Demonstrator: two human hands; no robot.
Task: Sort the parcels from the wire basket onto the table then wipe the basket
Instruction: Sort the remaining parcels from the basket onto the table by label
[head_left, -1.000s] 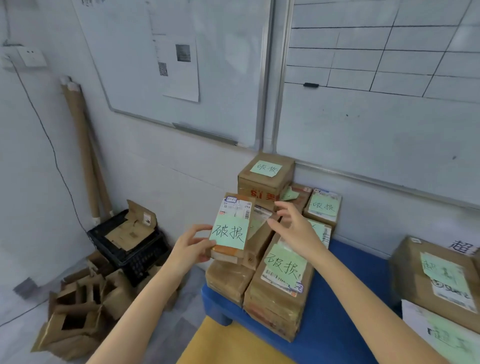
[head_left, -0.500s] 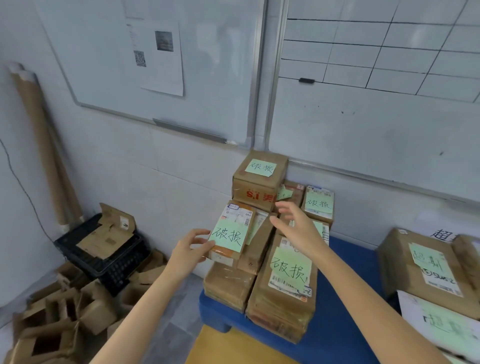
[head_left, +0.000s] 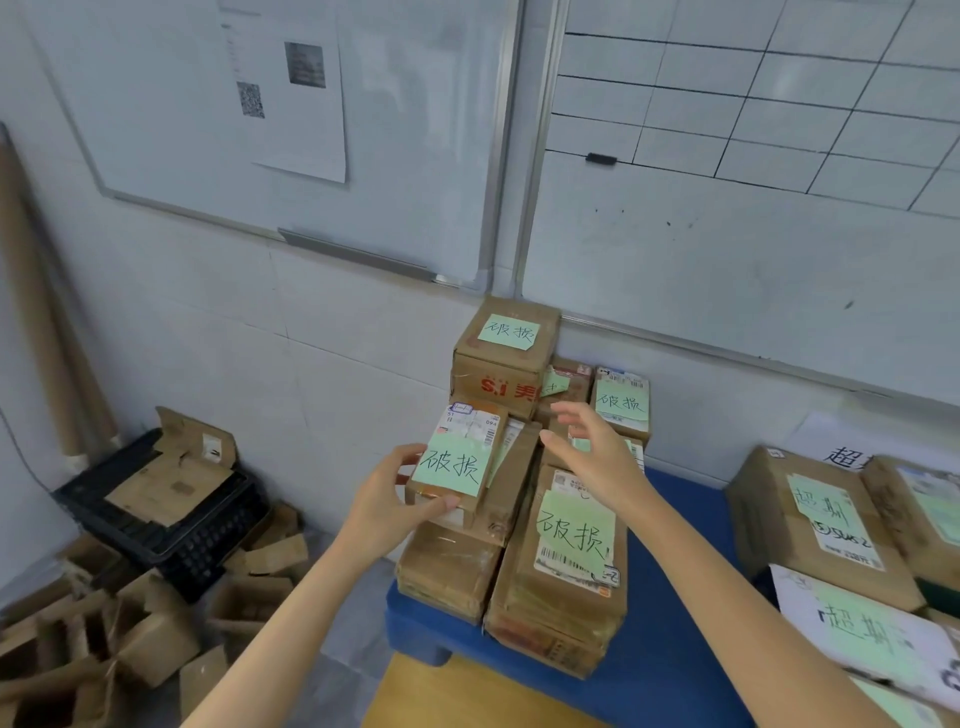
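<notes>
A small cardboard parcel (head_left: 462, 457) with a green handwritten note lies tilted on a stack of brown parcels at the left end of the blue table (head_left: 670, 670). My left hand (head_left: 389, 499) grips its near left corner, thumb under the front edge. My right hand (head_left: 592, 452) hovers just right of it with fingers spread, touching nothing. A flat parcel (head_left: 566, 561) with a similar green note lies below my right wrist. A taller box (head_left: 506, 353) stands behind against the wall. No wire basket is in view.
More labelled parcels (head_left: 810, 514) lie at the table's right end. On the floor to the left, a black plastic crate (head_left: 171, 514) holds cardboard scraps, with loose cardboard pieces (head_left: 104, 639) around it. Whiteboards (head_left: 727, 156) hang on the wall behind.
My right hand has lifted off the parcels and opened above them. My left hand has closed tighter on the small parcel's corner. The camera has turned slightly right.
</notes>
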